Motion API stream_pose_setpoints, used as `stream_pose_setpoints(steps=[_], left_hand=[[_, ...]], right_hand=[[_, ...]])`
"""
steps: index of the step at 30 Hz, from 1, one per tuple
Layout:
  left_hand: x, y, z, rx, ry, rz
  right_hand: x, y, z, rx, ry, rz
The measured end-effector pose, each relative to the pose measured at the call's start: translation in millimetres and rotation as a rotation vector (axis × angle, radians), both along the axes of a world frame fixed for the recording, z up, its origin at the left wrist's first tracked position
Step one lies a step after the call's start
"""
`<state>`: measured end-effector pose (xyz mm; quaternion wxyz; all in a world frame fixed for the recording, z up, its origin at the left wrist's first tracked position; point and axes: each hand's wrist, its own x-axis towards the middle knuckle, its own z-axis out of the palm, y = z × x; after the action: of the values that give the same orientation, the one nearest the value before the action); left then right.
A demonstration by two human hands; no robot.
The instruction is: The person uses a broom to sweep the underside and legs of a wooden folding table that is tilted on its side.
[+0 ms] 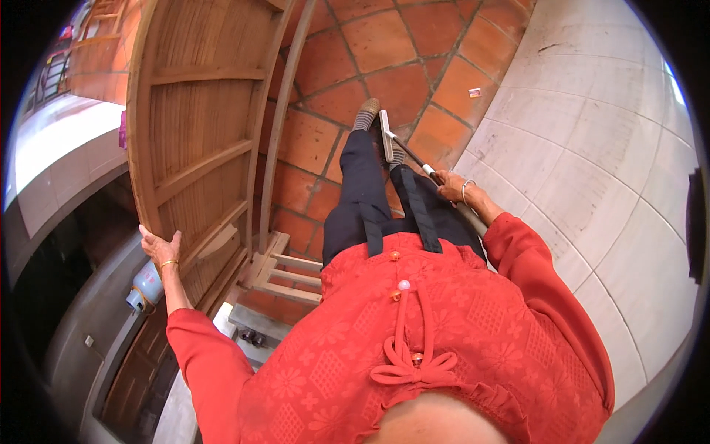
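My left hand (161,247) grips the edge of an upright wooden panel (202,127), fingers at its outer side and thumb toward the battened face. Cross battens run over that face, and a wooden frame with slats (294,277) stands by its lower end. In my right hand (452,187) is the handle of a long-handled floor tool (407,149). Its white bar-shaped head (386,136) is by my feet, close to the shoe (369,106). The handle's rear end passes behind my right forearm.
Red tiles (383,39) cover the floor, with a small printed packet (474,92) lying on them. A pale tiled wall (588,155) rises at the right. Beyond the panel at left are a gas cylinder (147,286) and a pale counter (66,139).
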<state>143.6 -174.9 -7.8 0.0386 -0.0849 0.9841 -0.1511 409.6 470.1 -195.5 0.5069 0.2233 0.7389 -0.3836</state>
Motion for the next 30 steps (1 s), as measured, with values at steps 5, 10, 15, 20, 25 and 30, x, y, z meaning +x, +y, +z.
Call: stream_pose_setpoints(steps=[5,10,15,20,25,30], left_hand=[[-1.5,6.5,-2.2,-0.014,-0.004,0.017],[-3.4,2.9,-3.6,-0.011,0.027,-0.028],[2.6,-2.2,-4.2,-0.014,0.049,-0.025],[-0.1,4.0,-3.9,-0.054,0.061,-0.05],[0.0,10.9,-1.2,-0.084,0.047,-0.008],[-0.9,12.8,-0.7,-0.089,0.048,0.017]], right_hand=[[4.2,-0.9,0.6,-0.083,-0.01,-0.134],[-1.6,8.5,25.6,-0.075,-0.001,-0.025],[44.6,35.7,55.9,-0.093,0.071,-0.044],[28.9,44.5,88.9,0.035,0.031,-0.165],[18.2,51.7,79.2,0.291,0.24,0.199],[44.0,65.0,41.5,0.277,0.318,0.218]])
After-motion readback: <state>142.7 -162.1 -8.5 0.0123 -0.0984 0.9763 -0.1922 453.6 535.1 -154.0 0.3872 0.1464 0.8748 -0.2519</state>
